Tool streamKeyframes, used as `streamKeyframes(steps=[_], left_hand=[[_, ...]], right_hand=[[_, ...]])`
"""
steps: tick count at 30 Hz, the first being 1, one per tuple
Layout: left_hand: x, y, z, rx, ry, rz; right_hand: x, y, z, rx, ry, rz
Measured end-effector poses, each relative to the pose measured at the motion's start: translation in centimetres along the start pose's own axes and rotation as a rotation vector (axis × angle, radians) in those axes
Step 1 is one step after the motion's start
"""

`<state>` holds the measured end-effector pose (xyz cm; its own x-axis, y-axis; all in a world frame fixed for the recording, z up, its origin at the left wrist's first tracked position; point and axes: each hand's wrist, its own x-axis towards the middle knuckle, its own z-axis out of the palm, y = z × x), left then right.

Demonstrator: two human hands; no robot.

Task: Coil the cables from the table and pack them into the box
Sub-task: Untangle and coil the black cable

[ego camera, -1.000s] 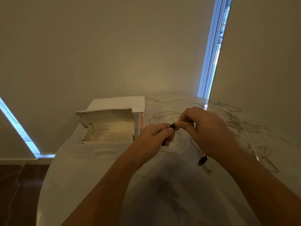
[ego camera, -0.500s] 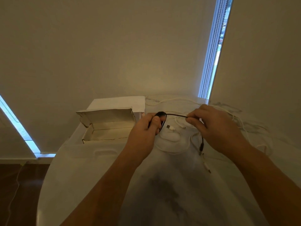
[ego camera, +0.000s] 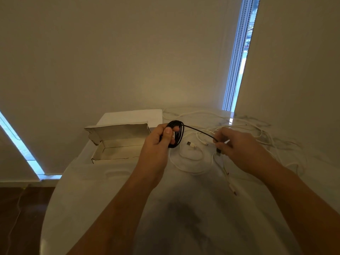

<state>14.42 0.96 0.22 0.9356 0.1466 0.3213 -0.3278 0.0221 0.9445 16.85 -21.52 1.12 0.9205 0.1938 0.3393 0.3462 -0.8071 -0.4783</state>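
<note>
Since the earlier frame, several more black loops have gathered in the left hand. Open cardboard box stands at left on the marble table, holding no cable. Left fingers clasp the black cable coil; right hand pinches its tail near the plug. Coiling appears nearly complete; the next move calls for winding the remaining tail. White cables lie loose at right.

A black cable, wound into several upright loops, hangs above the table with one strand running right to a dark plug. White cables sprawl loose and apparently tangled on the tabletop. The white cardboard box sits open at the left, flap raised.
</note>
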Motion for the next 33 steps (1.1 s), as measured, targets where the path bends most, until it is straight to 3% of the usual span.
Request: streamKeyframes(steps=[5, 11, 19, 26, 33], left_hand=[[-0.4, 0.4, 0.5, -0.177, -0.052, -0.079], [-1.0, 0.7, 1.2, -0.36, -0.145, -0.219], [-1.8, 0.7, 2.1, -0.387, -0.27, -0.294], [-1.8, 0.5, 2.1, -0.406, -0.271, -0.31], [-1.5, 0.4, 2.0, -0.384, -0.244, -0.286]], right_hand=[[0.3, 0.0, 0.0, 0.111, 0.145, 0.05], [0.1, -2.1, 0.3, 0.766, 0.221, 0.152], [-0.7, -4.1, 1.1, 1.076, 0.083, 0.25], [-0.9, -4.6, 1.1, 1.033, -0.083, 0.296], [-0.7, -5.1, 1.2, 1.178, -0.242, 0.421]])
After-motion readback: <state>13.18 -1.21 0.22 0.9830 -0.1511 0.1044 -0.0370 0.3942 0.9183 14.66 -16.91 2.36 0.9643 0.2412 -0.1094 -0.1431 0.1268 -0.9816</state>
